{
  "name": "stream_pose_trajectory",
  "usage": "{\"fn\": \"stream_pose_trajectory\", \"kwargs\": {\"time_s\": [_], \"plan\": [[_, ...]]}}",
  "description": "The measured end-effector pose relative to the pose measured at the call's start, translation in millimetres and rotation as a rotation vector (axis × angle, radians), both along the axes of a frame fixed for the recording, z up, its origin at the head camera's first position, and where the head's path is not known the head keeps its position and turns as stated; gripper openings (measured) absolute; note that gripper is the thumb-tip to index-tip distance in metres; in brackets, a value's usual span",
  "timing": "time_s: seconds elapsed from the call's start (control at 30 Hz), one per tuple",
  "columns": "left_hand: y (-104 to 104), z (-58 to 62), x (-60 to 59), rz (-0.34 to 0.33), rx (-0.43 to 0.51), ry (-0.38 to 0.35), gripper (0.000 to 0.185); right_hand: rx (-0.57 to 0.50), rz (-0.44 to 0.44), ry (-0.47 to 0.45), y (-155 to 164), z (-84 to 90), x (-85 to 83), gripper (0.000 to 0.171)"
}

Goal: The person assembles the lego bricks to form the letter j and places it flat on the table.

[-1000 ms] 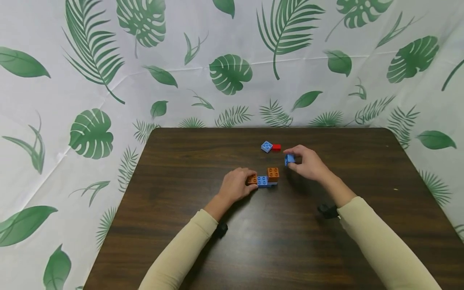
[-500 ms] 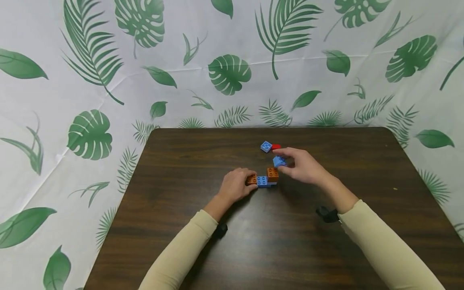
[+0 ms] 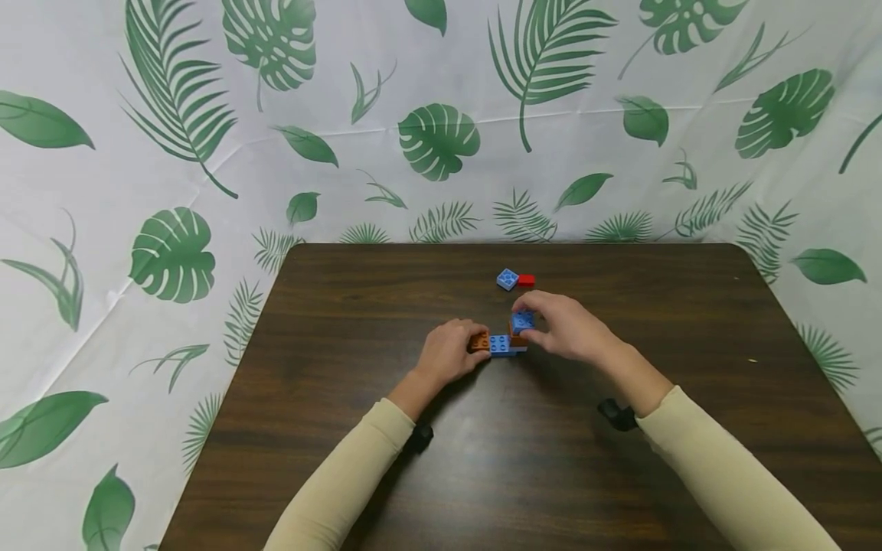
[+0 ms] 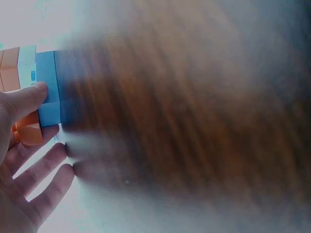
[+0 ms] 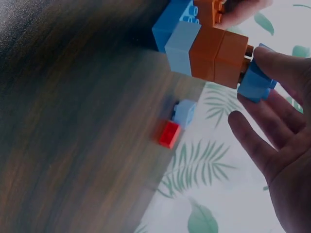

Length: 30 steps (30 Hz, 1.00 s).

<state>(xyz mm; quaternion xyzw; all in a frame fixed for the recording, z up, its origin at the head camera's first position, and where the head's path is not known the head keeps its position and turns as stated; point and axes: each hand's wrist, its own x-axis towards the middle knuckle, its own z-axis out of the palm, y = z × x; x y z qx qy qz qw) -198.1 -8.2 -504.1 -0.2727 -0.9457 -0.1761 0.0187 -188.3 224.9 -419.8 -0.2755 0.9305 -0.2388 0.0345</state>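
Beyond the left hand point(image 3: 445, 352) gripping joined bricks point(image 3: 499, 343) and right hand point(image 3: 569, 327) pinching a blue brick point(image 3: 521, 322) lies a red block point(image 3: 527, 281).

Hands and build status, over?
Left hand grips brick build. Right hand pinches blue brick, tilted, unseated at orange bricks. No obstruction seen; red brick lies beyond.

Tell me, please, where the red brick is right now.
In the head view, the red brick lies toward the table's far edge, immediately right of a loose blue brick and beyond the right hand.
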Motion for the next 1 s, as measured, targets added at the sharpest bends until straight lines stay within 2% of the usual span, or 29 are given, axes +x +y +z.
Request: {"fn": "stream_pose_trajectory", "kwargs": {"time_s": [0.17,0.43,1.0], "plan": [[0.6,0.5,0.0,0.001,0.002,0.009,0.042,0.005,0.028,0.032,-1.1,0.8,0.7,0.027],[0.6,1.9,1.1,0.001,0.005,0.001,0.042,0.055,0.028,0.07,0.7,1.4,3.4,0.023],[1.5,1.2,0.8,0.006,0.004,-0.001,0.041,0.132,0.052,0.163,-1.8,5.2,6.0,0.029]]}}
